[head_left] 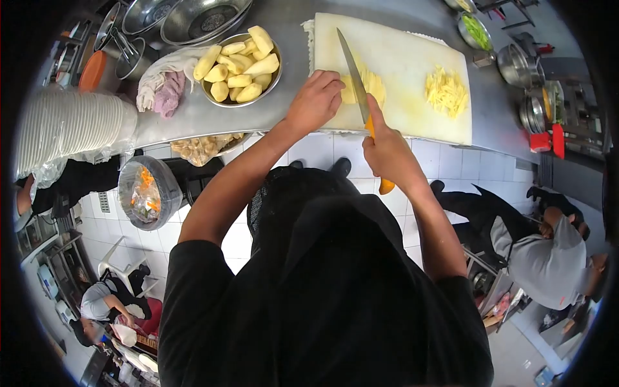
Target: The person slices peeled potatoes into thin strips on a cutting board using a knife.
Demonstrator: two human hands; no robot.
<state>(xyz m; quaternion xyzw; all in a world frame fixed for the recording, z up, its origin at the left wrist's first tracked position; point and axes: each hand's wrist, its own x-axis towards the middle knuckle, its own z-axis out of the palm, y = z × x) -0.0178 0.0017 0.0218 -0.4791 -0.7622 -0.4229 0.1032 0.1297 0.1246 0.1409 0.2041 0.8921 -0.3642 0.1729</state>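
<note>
A long knife [353, 64] with an orange handle is in my right hand [387, 145], its blade over the white cutting board [406, 48]. My left hand [316, 100] has its fingers curled at the board's left part, beside sliced yellow potato [371, 87]; the fingertips rest at the left end of the slices. The blade lies across the slices, just right of my left fingers. A pile of thin yellow strips [446, 91] sits on the right part of the board. Left of the board, a metal bowl [278, 72] holds several peeled potatoes [240, 80].
Cloths [169, 77], metal bowls [206, 19] and stacked plates [77, 126] are on the left of the counter. Bowls and a red container [540, 142] stand at the right. A lined bin [155, 193] is below left. Other people are at the lower left and right.
</note>
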